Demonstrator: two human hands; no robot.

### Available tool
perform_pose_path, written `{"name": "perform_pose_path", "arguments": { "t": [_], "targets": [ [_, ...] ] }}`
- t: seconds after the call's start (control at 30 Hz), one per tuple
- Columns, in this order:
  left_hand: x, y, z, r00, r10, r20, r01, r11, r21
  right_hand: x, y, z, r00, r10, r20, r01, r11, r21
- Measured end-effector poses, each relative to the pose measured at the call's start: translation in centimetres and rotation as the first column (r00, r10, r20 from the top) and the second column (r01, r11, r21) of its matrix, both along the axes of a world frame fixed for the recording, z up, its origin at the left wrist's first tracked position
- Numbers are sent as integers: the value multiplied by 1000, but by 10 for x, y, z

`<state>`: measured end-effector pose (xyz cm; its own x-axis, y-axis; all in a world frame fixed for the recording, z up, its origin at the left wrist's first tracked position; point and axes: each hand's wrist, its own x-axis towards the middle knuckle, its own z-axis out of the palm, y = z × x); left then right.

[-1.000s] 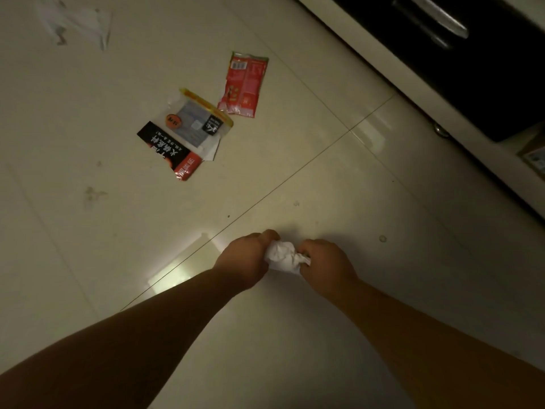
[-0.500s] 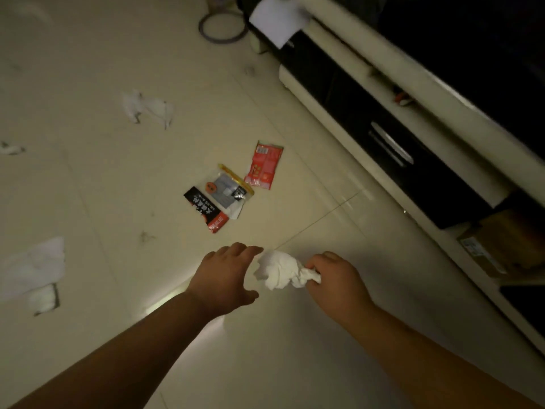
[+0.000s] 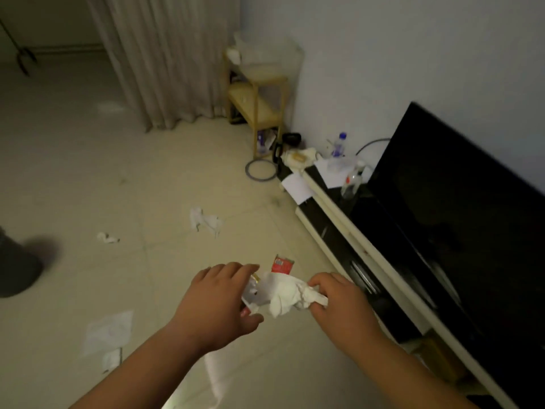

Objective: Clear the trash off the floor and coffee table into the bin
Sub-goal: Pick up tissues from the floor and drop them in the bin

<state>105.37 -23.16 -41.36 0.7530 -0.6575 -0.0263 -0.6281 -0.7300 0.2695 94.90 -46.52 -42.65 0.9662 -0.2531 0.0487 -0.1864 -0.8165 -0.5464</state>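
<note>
- Gathering floor trash: the right hand (image 3: 339, 302) has its fingers pinched on a crumpled white tissue (image 3: 284, 295), held above the floor (image 3: 73, 178).
- The left hand (image 3: 218, 302) hovers beside it, fingers spread and holding nothing.
- Next, likely: grab the red wrapper (image 3: 282, 263), partly hidden behind the tissue.
- No bin is clearly identifiable; a dark blurred shape (image 3: 17, 270) at left is unreadable.

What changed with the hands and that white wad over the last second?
The left hand let go of the crumpled tissue and opened beside it; the tissue loosened and the view lifted to take in the room. The right hand kept its pinch on the tissue. The red wrapper stayed on the floor.
</note>
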Motion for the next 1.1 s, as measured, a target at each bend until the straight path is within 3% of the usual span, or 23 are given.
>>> {"name": "perform_pose_path", "arguments": {
  "t": [0.23, 0.5, 0.8, 1.1],
  "targets": [
    [-9, 52, 149, 992, 71, 102, -68, 997, -39, 6, 57, 150, 995, 47, 90, -47, 999, -4],
    [-50, 124, 218, 928, 349, 130, -351, 936, -6, 13, 111, 211, 964, 229, 137, -231, 973, 5],
    [-162, 237, 253, 683, 720, 118, -729, 681, 63, 18, 221, 241, 790, 585, 181, -587, 808, -52],
    [-302, 417, 275, 350, 926, 140, -936, 349, 36, -22, 448, 256, 507, 842, 181, -840, 530, -112]
  ]
}}
